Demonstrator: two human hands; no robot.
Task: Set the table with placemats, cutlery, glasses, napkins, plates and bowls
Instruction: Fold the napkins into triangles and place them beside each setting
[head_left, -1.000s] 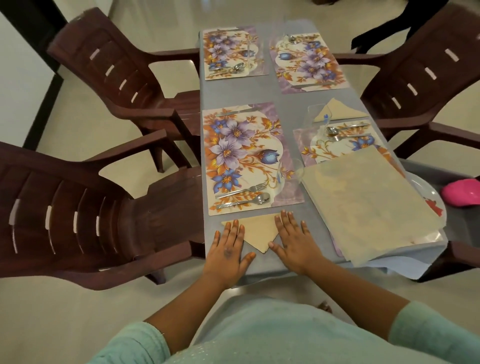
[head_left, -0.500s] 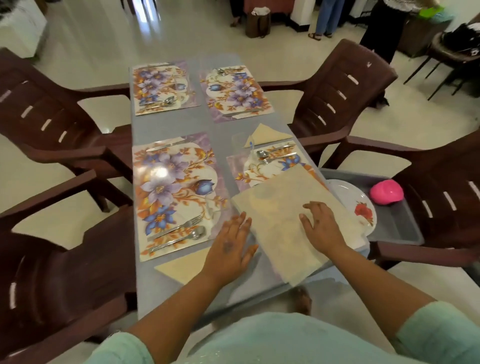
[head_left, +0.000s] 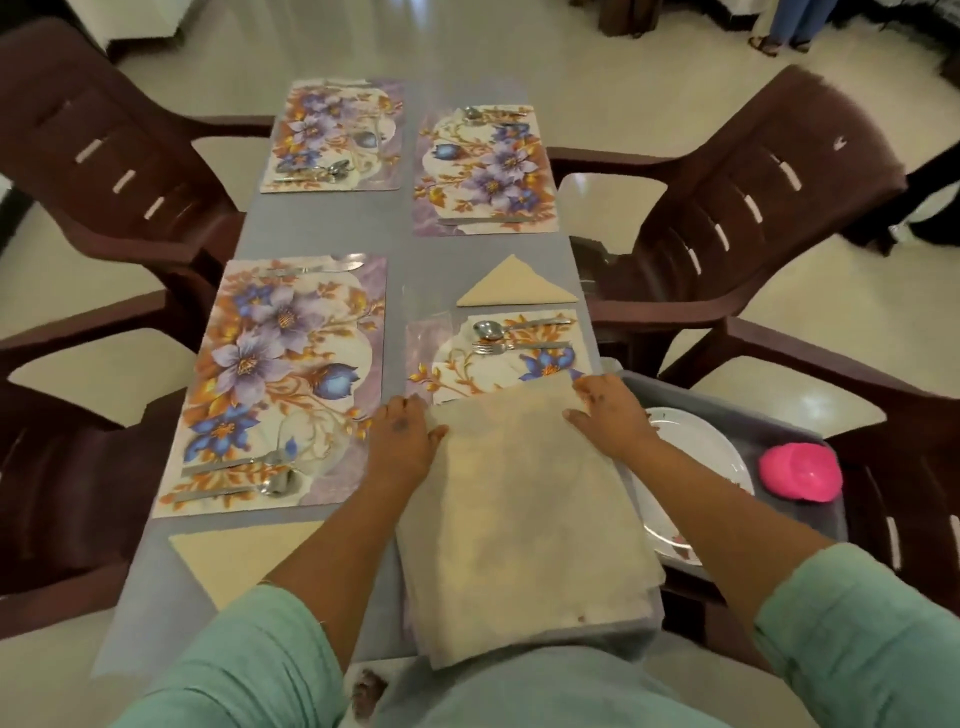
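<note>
Single view, head-worn, wide-angle. Looks forward and steeply down from above the near short end of the counter (head_left: 395, 234), along its length toward the far end. Near: both forearms enter from the bottom edge; left hand (head_left: 402, 441) and right hand (head_left: 613, 415) sit mid-frame, close to the lens. Far: floor beyond the counter runs to the top edge. Brown chairs (head_left: 753, 208) flank both sides, bowed by lens distortion. No second view to overlap.
</note>
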